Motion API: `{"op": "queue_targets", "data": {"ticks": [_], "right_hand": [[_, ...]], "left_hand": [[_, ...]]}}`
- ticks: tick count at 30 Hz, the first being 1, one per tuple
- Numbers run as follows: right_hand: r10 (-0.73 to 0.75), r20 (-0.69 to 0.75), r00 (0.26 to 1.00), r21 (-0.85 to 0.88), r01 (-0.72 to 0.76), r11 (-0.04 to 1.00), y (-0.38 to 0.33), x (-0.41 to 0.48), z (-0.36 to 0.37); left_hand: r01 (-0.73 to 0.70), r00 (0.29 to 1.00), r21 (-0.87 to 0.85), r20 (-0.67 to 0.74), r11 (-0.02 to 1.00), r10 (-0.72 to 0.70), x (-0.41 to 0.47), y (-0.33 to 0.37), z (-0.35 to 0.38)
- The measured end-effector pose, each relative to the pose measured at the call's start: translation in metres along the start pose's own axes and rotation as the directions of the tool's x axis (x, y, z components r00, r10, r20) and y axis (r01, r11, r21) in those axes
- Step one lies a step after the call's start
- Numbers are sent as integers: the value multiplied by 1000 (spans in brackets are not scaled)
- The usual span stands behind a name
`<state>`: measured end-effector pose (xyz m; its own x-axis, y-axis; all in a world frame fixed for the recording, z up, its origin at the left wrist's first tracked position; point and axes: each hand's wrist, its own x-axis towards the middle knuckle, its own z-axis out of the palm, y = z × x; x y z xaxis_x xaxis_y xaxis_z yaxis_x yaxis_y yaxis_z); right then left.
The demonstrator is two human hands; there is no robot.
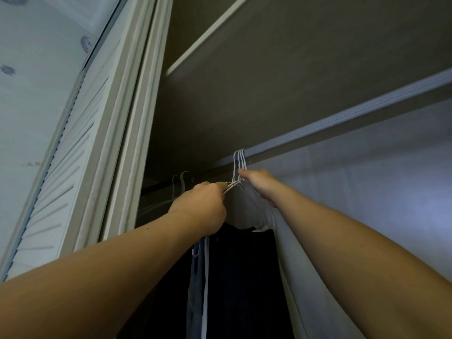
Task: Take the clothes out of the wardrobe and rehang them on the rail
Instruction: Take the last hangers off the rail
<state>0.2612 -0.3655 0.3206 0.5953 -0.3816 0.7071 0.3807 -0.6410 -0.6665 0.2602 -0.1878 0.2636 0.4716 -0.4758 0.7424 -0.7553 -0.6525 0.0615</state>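
Both arms reached up into the wardrobe. The left hand (203,206) was clenched on the wire shoulders of a bunch of white hangers (241,177), whose hooks sat over a pale bar (342,118) running far right. The right hand (259,185) lay against their necks, one fingertip touching; whether it clasped them I couldn't tell. Dark clothes (244,277) hung below the hands, beside a louvred door (61,179) on the left.
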Motion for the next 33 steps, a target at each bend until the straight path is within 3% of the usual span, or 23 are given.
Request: {"op": "queue_targets", "data": {"ticks": [5,11,15,20,27,33], "right_hand": [[9,96,995,-25,-7,1000,-8,-20,-2],[55,152,987,-52,-48,997,-26,-54,8],[-15,125,992,-98,28,995,-39,-108,27],[-163,136,977,-295,197,935,-60,-223,64],[-387,390,836,-271,505,819,-86,-427,142],[-495,592,636,-81,658,749,-124,-599,201]], "left_hand": [[38,995,77,92,996,-45,-12,1,-11],[19,999,220,-46,975,-9,-63,1,-36],[-49,987,318,-132,947,95,-124,-11,-60],[-16,989,336,-136,942,65,-226,-43,-87],[161,985,411,-131,897,-117,-414,-91,-132],[393,916,462,-123,795,-381,-617,-108,-190]]}}
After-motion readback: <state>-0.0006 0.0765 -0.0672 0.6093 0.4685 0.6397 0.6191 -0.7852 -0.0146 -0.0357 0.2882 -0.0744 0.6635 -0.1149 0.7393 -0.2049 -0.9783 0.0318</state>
